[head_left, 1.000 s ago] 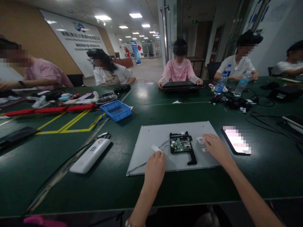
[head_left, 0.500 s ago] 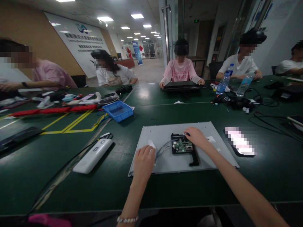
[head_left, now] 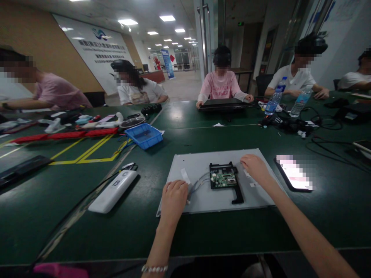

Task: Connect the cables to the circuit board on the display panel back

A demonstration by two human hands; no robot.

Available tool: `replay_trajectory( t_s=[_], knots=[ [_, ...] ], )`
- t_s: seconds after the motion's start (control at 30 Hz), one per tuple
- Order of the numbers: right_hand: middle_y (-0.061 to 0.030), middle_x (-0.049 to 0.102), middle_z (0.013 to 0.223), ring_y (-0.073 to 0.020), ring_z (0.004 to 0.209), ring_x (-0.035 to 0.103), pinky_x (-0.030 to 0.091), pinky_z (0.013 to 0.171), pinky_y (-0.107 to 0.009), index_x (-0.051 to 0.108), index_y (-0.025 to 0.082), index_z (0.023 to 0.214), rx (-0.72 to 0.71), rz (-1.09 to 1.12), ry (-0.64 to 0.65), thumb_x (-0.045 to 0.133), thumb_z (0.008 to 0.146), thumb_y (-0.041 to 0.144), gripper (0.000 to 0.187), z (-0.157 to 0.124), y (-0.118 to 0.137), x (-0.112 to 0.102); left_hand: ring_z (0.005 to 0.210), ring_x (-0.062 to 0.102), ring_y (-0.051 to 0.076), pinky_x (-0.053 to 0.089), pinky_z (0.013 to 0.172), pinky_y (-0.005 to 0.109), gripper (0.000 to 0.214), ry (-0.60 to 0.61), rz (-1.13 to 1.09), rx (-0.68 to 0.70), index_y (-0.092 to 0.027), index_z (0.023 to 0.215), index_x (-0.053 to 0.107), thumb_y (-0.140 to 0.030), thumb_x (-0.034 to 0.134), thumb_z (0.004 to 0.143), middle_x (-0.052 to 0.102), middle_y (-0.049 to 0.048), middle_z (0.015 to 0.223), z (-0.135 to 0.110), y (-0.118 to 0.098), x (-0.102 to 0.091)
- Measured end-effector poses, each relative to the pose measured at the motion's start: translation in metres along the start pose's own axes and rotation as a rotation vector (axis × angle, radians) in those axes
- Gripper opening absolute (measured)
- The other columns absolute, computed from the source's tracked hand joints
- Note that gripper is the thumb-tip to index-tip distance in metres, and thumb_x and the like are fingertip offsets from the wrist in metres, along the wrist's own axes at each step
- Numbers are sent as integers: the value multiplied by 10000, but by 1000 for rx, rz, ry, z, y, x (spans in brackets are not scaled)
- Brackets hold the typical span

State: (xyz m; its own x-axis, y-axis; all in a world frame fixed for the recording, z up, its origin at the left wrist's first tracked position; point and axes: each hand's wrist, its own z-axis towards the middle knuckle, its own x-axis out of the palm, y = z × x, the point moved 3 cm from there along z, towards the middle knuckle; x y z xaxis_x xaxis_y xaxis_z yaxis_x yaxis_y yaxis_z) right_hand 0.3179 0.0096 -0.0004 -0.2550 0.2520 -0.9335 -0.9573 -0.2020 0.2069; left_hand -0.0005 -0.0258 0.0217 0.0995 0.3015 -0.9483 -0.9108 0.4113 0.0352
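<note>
A flat grey display panel (head_left: 199,164) lies on the green table before me. On its middle sits a green circuit board (head_left: 224,179) in a black plastic frame (head_left: 238,195), with thin grey cables (head_left: 199,181) running left from it. My left hand (head_left: 174,197) rests at the panel's left side, fingers curled together beside the cable end and a strip of white tape (head_left: 185,175). My right hand (head_left: 256,170) is over the panel's right part, apart from the frame, fingers bent together near small white stickers (head_left: 254,185). Whatever is under either hand's fingertips is hidden.
A lit phone (head_left: 294,173) lies right of the panel, a white power bank (head_left: 114,191) with a cable left. Beyond are a blue tray (head_left: 144,136), a red strip (head_left: 66,134), water bottles (head_left: 275,96) and black cables. Several people sit around the table, one holding a dark flat device (head_left: 224,104).
My right hand has moved right, off the black frame's upper edge, to the panel's right part. My left hand has shifted slightly left and down.
</note>
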Motion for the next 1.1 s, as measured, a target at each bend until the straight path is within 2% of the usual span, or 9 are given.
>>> replay_trajectory(
  t_s=[0.2,0.33,0.4,0.47,0.57,0.63,0.9,1.03,1.1],
  knots=[
    [-94,653,1102,-205,1029,578,423,917,-338,650,161,1067,67,186,-1,407,858,143,320,-14,-17,18,1059,551,244,303,1013,457,232,-42,-14,-47,-180,1025,612,-255,419,920,646,81,1073,0,-3,0],
    [-93,609,1187,-217,1117,538,403,975,-384,598,182,1166,54,331,-15,447,875,278,342,-19,-12,9,1135,507,253,344,1001,424,354,-57,-68,-73,-142,1236,488,-288,424,920,569,122,1215,1,-5,1],
    [-79,499,1335,-228,1232,445,354,1033,-408,489,229,1299,-45,406,32,529,837,391,491,-21,1,3,1205,458,255,357,1002,414,434,-14,-129,-40,-155,1319,404,-309,435,914,491,127,1318,3,-9,3],
    [-55,303,1478,-238,1338,299,292,1079,-422,316,286,1410,-149,459,118,612,768,463,729,-23,16,0,1265,403,249,340,1027,418,497,62,-197,26,-191,1374,328,-337,439,912,412,110,1397,6,-17,3],
    [-55,94,1541,-267,1398,121,217,1108,-456,156,311,1458,-200,460,213,678,690,504,948,-21,31,4,1314,342,241,299,1065,430,575,173,-274,110,-233,1419,234,-388,446,907,328,83,1459,12,-31,4],
    [-77,99,1538,-275,1399,108,197,1112,-462,133,295,1464,-202,452,244,691,674,503,989,-19,34,9,1327,322,244,284,1075,433,618,216,-295,134,-234,1428,205,-403,467,893,310,84,1470,17,-39,6],
    [-105,239,1489,-272,1347,262,263,1084,-445,146,280,1461,-187,484,225,686,675,498,978,-15,30,17,1293,380,241,254,1082,455,640,262,-301,155,-219,1416,203,-315,505,860,395,88,1422,35,-50,29],
    [-100,224,1498,-278,1351,256,271,1081,-450,142,289,1462,-158,474,217,672,687,514,965,-16,31,18,1315,347,250,256,1079,465,619,223,-282,142,-221,1411,227,-379,486,872,360,93,1445,36,-45,25],
    [-94,194,1511,-282,1359,241,268,1082,-457,132,298,1463,-150,464,229,666,692,524,964,-17,31,19,1325,331,252,270,1074,455,575,173,-256,77,-200,1404,252,-411,431,900,345,104,1452,35,-35,20]
  ],
)
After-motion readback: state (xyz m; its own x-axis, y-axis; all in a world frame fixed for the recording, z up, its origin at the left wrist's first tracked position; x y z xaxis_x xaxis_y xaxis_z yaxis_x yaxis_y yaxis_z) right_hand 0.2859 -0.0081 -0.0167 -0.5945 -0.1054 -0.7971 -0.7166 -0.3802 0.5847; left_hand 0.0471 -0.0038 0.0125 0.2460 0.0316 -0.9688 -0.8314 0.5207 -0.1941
